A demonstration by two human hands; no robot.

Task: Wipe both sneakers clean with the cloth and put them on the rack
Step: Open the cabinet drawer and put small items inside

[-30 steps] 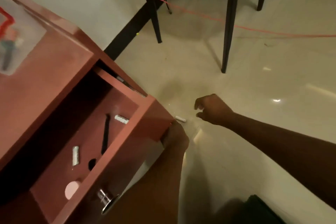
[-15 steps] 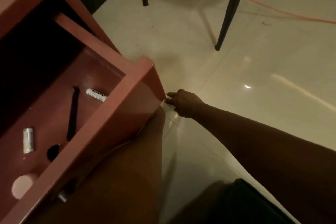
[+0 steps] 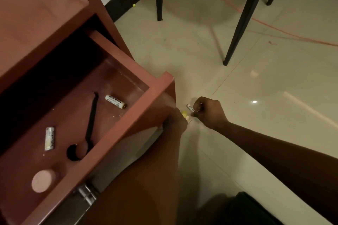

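White battery (image 3: 191,109) pinched in right hand (image 3: 208,113), just beside red drawer (image 3: 157,86) corner

— How many batteries?
— Three: centre battery (image 3: 115,101), left battery (image 3: 49,139), right battery (image 3: 191,109).
— Anything else?
— One pink disc (image 3: 43,181) lower left, one black strap (image 3: 91,120), one knob (image 3: 86,194), two hands: left hand (image 3: 174,121), right hand (image 3: 210,112).

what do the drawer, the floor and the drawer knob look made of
drawer: likely painted or laminated wood, matte reddish-brown, flat square-edged boards.
floor: glossy pale tile, showing grout lines and lamp reflections.
knob: seems polished metal, silvery and shiny.
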